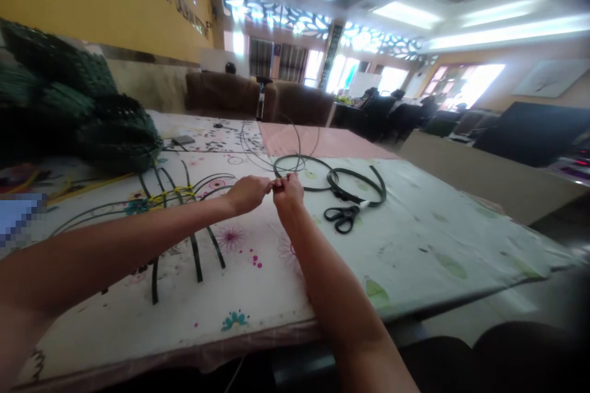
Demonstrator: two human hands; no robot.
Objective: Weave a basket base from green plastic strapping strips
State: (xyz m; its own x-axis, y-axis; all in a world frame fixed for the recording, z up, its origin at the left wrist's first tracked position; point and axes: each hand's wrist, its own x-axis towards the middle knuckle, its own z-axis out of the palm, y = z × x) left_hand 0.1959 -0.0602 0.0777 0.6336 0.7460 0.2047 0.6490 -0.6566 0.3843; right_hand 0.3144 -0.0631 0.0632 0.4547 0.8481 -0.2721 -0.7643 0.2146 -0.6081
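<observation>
Both my hands meet above the middle of the table. My left hand [250, 193] is closed in a pinch, its fingertips against those of my right hand [288, 189], which is closed too. A thin dark strand [298, 138] rises in wide loops just beyond them and seems to run into the fingers; the exact grip is hidden. Close to my right hand lies a coil of dark green flat strip [357, 173]. Black-handled scissors [342, 218] rest by the coil. Left of my hands, partly behind my left forearm, crossed dark green strips [196, 258] are joined by yellow strands [184, 190].
Dark green woven baskets [117, 135] are piled at the left, with yellow strips [76, 185] beside them. A small grey flat object [183, 140] lies farther back. A flowered cloth [415, 245] covers the table. Brown chairs [221, 93] and seated people [396, 98] are beyond.
</observation>
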